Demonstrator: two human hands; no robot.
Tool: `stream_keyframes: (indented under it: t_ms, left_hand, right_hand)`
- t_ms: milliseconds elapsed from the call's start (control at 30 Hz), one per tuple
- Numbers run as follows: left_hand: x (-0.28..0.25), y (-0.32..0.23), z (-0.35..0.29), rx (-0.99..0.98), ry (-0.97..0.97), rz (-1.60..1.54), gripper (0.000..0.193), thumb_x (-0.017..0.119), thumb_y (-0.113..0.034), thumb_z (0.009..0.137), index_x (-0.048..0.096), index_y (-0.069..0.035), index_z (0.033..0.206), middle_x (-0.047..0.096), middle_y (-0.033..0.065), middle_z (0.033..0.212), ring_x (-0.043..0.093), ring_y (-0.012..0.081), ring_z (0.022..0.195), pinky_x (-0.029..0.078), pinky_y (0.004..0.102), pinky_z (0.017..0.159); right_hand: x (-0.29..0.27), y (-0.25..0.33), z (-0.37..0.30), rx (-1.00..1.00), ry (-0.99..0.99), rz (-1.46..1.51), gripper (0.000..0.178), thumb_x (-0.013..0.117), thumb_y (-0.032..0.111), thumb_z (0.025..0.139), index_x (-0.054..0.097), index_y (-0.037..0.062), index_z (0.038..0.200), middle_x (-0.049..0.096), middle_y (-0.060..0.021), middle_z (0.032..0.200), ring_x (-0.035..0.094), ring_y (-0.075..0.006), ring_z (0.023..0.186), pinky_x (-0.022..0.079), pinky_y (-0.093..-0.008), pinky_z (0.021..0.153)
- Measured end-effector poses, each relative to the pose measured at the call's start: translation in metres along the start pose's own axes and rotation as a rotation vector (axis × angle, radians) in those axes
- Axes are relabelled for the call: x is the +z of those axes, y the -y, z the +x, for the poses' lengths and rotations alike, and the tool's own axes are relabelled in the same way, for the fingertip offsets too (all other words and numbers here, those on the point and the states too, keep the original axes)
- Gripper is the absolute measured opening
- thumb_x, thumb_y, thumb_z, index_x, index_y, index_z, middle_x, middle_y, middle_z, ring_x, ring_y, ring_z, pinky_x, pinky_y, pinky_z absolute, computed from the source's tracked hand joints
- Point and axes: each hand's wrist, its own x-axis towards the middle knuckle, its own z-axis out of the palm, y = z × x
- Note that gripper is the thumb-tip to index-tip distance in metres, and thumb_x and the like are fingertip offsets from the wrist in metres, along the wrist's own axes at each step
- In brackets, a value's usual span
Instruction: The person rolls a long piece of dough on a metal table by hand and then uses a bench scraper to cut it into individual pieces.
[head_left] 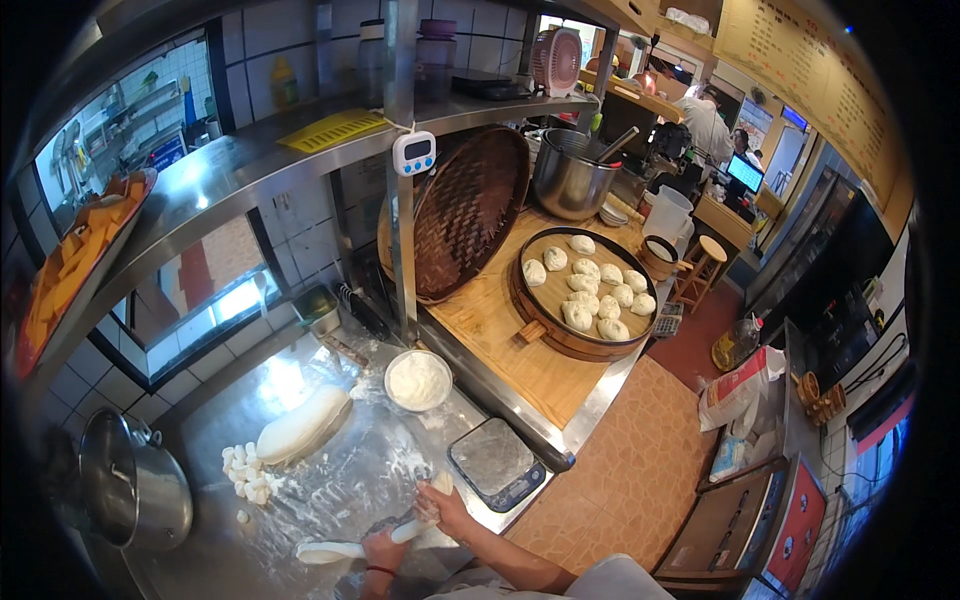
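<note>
Dough rope [330,552] spans left grip [383,549] and right grip [443,510].

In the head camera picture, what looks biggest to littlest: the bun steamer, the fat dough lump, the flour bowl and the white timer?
1. Bun steamer
2. Fat dough lump, longer than the bowl looks wide
3. Flour bowl
4. White timer

At seven o'clock, the left hand [383,550] has around its wrist one thin red band [380,570], like a cord. Its skin is otherwise uncovered. The right hand [448,508] and its forearm [512,556] are bare, up to a loose sleeve [612,580] at five o'clock, whitish-grey and softly wrinkled.
</note>
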Motion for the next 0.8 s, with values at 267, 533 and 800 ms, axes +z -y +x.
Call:
stream_keyframes:
  t_ms: [267,533,800]
  left_hand:
    - [-0.036,-0.005,-0.005,0.217,-0.166,-0.071,0.029,0.078,-0.036,0.070,0.067,-0.013,0.084,0.063,0.0106,0.081,0.061,0.0343,0.083,0.045,0.0502,0.077]
    - [-0.017,0.094,-0.031,0.074,-0.200,0.190,0.033,0.081,-0.037,0.065,0.062,-0.013,0.077,0.060,0.0092,0.076,0.059,0.0329,0.084,0.043,0.0492,0.083]
    - [-0.069,0.138,-0.041,-0.365,0.266,0.018,0.044,0.072,-0.034,0.082,0.063,-0.015,0.121,0.063,0.0174,0.117,0.060,0.0395,0.108,0.048,0.0508,0.094]
  right_hand:
    - [-0.012,0.011,0.006,0.017,0.019,0.093,0.021,0.066,0.022,0.098,0.053,0.0137,0.084,0.046,0.0012,0.061,0.045,-0.0138,0.051,0.042,-0.0320,0.053]
    - [-0.030,0.024,0.014,-0.025,0.023,0.140,0.022,0.065,0.024,0.099,0.054,0.0143,0.082,0.046,0.0010,0.061,0.046,-0.0157,0.053,0.045,-0.0344,0.057]
    - [-0.039,0.039,0.013,-0.032,-0.098,0.206,0.026,0.066,0.025,0.099,0.052,0.0147,0.079,0.045,0.0012,0.061,0.045,-0.0143,0.051,0.043,-0.0329,0.054]
